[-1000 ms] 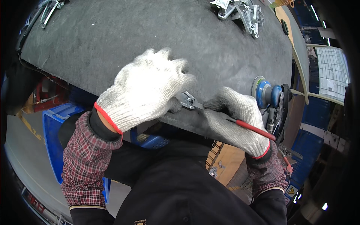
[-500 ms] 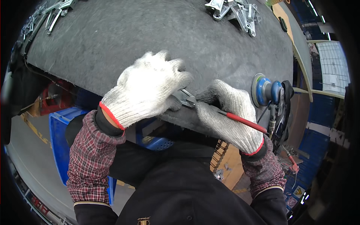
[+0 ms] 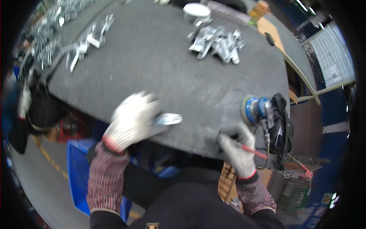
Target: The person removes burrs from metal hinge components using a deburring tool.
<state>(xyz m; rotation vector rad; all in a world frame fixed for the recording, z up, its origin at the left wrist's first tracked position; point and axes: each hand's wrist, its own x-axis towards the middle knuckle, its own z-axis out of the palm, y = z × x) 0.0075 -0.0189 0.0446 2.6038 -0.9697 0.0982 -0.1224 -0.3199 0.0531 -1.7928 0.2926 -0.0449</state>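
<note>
My left hand, in a white knit glove with a red cuff, is closed around a silvery metal part above the near part of the dark grey tabletop. The part's rounded end sticks out to the right of my fingers; the rest is hidden. Further right, by the table's near edge, my right hand, gloved likewise, is closed on a thin red-handled tool. Its handle points back across the palm toward the wrist. I cannot make out the tip. Both hands are blurred and well apart.
A blue disc sander with a hose stands at the table's right. Metal parts lie piled at the back and in a row at left. A white round tub sits behind. Another person's gloved hand shows far left, above a blue bin.
My hands have moved apart; the metal part has gone left with my left hand, away from the red-handled tool. The view has shifted, showing more of the table's far side.
</note>
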